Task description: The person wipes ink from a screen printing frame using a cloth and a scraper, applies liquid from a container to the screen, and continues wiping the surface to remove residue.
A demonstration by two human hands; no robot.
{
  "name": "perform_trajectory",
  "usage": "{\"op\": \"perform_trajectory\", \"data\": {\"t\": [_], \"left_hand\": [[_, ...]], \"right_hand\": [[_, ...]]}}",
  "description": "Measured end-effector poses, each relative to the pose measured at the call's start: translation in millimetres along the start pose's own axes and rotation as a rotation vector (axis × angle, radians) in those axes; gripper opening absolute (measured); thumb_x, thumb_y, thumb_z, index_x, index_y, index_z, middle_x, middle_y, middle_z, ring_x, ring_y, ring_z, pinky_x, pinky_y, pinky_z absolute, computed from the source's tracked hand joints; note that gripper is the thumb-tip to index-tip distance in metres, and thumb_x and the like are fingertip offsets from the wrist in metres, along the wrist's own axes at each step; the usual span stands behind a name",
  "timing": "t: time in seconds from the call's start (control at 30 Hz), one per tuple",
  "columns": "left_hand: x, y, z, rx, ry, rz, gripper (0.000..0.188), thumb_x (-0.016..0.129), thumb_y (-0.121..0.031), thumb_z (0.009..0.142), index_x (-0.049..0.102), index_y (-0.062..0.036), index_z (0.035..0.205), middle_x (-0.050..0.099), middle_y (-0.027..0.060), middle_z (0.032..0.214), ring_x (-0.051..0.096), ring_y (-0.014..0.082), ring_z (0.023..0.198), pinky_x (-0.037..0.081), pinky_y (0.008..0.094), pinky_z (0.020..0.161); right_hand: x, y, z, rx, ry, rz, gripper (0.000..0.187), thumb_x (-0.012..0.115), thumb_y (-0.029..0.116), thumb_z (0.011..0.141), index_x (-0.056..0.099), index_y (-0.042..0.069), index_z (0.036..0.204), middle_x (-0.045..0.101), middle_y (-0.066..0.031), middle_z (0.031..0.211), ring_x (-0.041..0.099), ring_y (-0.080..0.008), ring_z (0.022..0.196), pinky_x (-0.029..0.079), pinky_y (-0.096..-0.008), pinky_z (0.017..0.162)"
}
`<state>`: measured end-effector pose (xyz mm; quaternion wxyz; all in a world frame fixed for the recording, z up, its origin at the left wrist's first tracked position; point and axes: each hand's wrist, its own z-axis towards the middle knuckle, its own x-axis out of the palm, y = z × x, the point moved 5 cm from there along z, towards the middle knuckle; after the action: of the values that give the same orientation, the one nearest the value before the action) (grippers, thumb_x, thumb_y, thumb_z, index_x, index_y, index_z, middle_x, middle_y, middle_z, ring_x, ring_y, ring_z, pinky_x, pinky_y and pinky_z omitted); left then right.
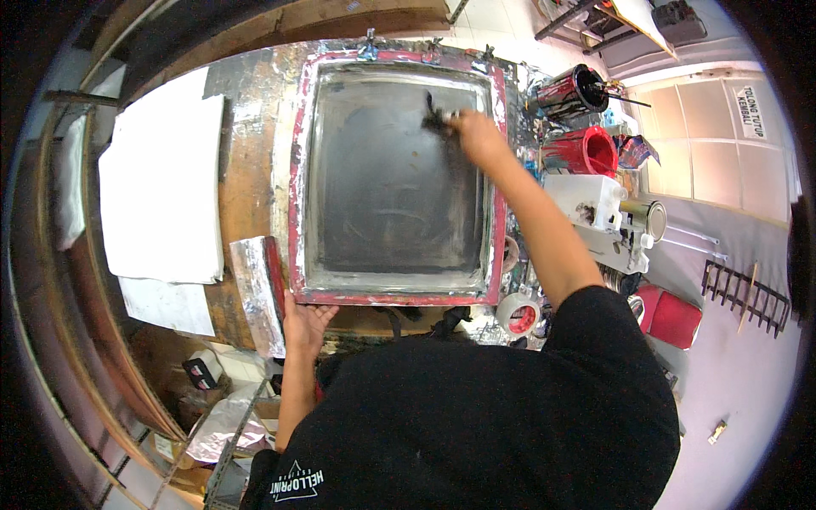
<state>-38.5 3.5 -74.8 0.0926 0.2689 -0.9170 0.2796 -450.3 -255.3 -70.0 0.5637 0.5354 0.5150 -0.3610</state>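
A large screen-printing frame [395, 298] with red, paint-smeared edges lies on the work table, its dark mesh [374, 187] facing up. Near the mesh's far right corner, my right hand [480, 138] is closed on a bunched black rag [437, 120], which is on or just over the surface. Down at the frame's near left corner is my left hand [306, 325], its fingers spread and touching the red edge. Beside that hand lies a long silvery, paint-stained strip [257, 293] with a dark red edge.
Clamps [369, 48] line the frame's far edge. To the left is a stack of white sheets [161, 191]. Along the right stand a black paint-covered bucket [578, 89], a red bucket [586, 151], a white container [585, 202] and a roll of tape [518, 314].
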Motion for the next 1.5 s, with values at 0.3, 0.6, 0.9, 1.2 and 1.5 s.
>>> {"op": "perform_trajectory", "data": {"t": [0.3,0.6,0.9,1.2,1.5], "left_hand": [[-3.3,1.8,-1.4,-0.018,0.039,-0.029,0.066,0.034,-0.059,0.101,0.039,-0.0054,0.139,0.055,0.0173,0.126,0.059,0.0298,0.107,0.049,0.0475,0.093],[-5.9,-1.2,4.8,-0.004,0.055,-0.046,0.071,0.039,-0.061,0.099,0.040,-0.0015,0.136,0.057,0.0165,0.117,0.060,0.0280,0.099,0.053,0.0460,0.091],[0.6,0.8,-2.3,0.014,0.070,-0.070,0.076,0.037,-0.063,0.099,0.038,0.0020,0.138,0.055,0.0177,0.120,0.059,0.0286,0.104,0.050,0.0464,0.094],[-2.0,-0.8,1.3,0.002,0.075,-0.054,0.072,0.032,-0.060,0.102,0.036,0.0009,0.140,0.052,0.0190,0.125,0.058,0.0292,0.107,0.051,0.0447,0.094],[-5.3,3.3,1.7,0.011,0.053,-0.059,0.070,0.032,-0.060,0.102,0.038,0.0006,0.138,0.054,0.0172,0.123,0.058,0.0285,0.105,0.052,0.0433,0.092]], "right_hand": [[17.8,117.7,-216.7,-0.253,0.248,0.268,0.045,0.058,-0.002,0.078,0.062,0.006,0.123,0.055,-0.0190,0.127,0.050,-0.0423,0.122,0.051,-0.0453,0.098],[-10.7,22.8,52.0,0.118,-0.256,0.093,0.022,0.056,0.006,0.086,0.071,0.007,0.102,0.062,-0.0181,0.106,0.060,-0.0364,0.103,0.052,-0.0460,0.087],[23.0,189.7,-158.1,-0.398,0.350,0.314,0.038,0.052,0.001,0.084,0.061,0.003,0.121,0.059,-0.0207,0.117,0.052,-0.0381,0.120,0.043,-0.0469,0.106],[1.2,42.2,67.8,0.198,-0.316,0.146,0.022,0.067,0.014,0.079,0.073,0.005,0.098,0.064,-0.0233,0.103,0.061,-0.0417,0.099,0.051,-0.0473,0.089],[45.1,236.3,-73.3,-0.517,0.020,0.394,0.030,0.054,-0.001,0.079,0.067,0.004,0.105,0.058,-0.0170,0.103,0.054,-0.0348,0.105,0.050,-0.0434,0.089]]}}
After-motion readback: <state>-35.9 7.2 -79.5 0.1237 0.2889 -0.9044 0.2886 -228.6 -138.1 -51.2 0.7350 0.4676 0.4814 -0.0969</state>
